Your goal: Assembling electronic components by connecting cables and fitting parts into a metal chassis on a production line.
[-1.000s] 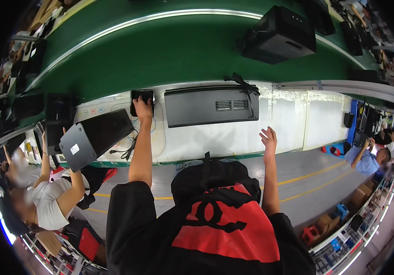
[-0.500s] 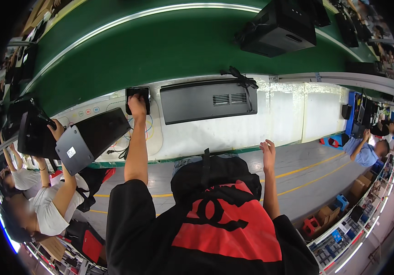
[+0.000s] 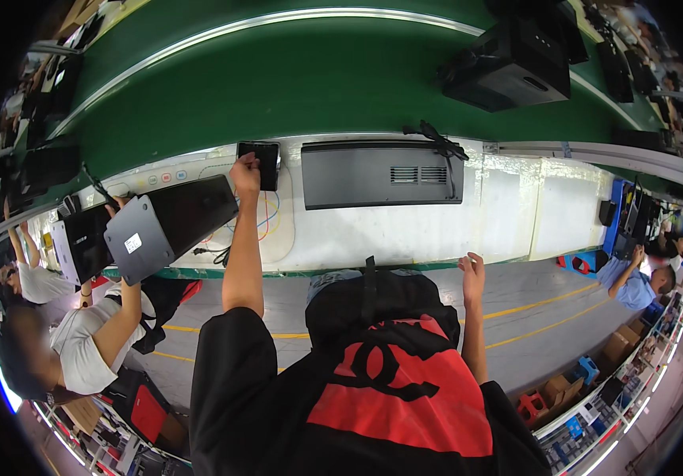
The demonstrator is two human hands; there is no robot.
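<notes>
My left hand [image 3: 245, 172] is at the near left corner of a flat black device with a glossy face [image 3: 270, 168], its fingers curled. What they hold, if anything, is hidden. Right of that device, a long dark grey machine casing [image 3: 349, 176] with two vent grilles lies on the white bench. A bundled black power cord [image 3: 439, 141] rests over its far right end. My right hand [image 3: 473, 271] hangs in the air past the bench's near edge, fingers loosely apart and holding nothing.
To the left, a co-worker in a white shirt [image 3: 91, 337] handles dark casings, one with a grey end [image 3: 139, 242]. A black boxy machine [image 3: 508, 67] stands on the green conveyor [image 3: 278, 87] beyond the bench. At far right sits a blue-shirted person [image 3: 635, 287].
My left hand has drawn back from the black device's middle to its near left corner. The co-worker's leftmost casing has turned, showing its grey edge. The whole view has shifted slightly.
</notes>
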